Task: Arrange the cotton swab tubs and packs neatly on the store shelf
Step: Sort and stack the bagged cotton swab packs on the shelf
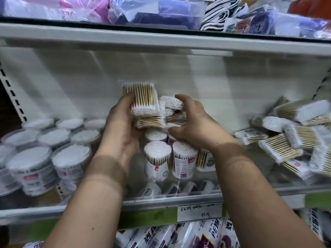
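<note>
My left hand (120, 129) grips a bunch of flat cotton swab packs (143, 101) with wooden sticks, held above the middle of the shelf. My right hand (193, 122) presses against the right side of the same bunch, fingers curled over a pack (172, 102). Below the hands stand tall round swab tubs (157, 158) with white tips up. Wide round tubs (71, 158) are stacked at the left. A loose heap of flat packs (290, 138) lies at the right.
A clear plastic rail (161, 192) runs along the shelf's front edge, with a handwritten price label (198, 211) below it. Bagged cloths (155, 11) fill the shelf above. Printed white bags (197, 235) lie on the shelf below.
</note>
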Action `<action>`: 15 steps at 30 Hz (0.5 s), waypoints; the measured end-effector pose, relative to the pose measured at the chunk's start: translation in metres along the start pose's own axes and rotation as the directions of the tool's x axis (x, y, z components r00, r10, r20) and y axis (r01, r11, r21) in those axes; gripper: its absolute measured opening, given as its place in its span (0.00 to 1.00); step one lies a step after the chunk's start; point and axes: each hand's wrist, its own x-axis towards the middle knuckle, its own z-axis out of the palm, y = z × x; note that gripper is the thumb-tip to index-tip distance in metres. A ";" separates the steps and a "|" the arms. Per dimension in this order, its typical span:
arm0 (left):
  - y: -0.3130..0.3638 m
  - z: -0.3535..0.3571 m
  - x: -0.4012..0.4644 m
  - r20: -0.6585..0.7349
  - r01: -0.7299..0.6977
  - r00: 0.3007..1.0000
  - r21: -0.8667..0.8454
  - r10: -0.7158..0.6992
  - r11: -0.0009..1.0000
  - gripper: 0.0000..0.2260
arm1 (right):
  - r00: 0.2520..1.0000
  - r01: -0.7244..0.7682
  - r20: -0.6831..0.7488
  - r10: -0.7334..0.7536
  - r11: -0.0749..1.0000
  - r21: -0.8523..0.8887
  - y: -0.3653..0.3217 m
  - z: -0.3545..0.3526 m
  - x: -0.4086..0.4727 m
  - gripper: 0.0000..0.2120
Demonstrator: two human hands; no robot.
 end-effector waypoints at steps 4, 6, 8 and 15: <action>0.001 0.000 0.006 0.051 0.013 0.999 -0.024 -0.012 1.000 0.13 | 0.997 0.012 -0.073 -0.006 0.996 0.087 -0.001 0.003 0.001 0.40; 0.003 -0.001 0.008 0.064 0.017 0.998 -0.050 -0.013 0.999 0.13 | 0.994 0.036 -0.105 -0.023 0.991 0.127 -0.001 0.004 -0.001 0.38; 0.003 -0.002 0.010 0.085 0.006 0.996 -0.077 0.000 0.997 0.12 | 0.989 0.059 -0.142 -0.037 0.987 0.151 -0.002 0.005 -0.002 0.37; 0.006 0.006 0.004 0.163 -0.017 0.986 -0.130 0.038 0.991 0.12 | 0.972 0.105 -0.223 -0.069 0.982 0.155 -0.004 -0.006 -0.009 0.36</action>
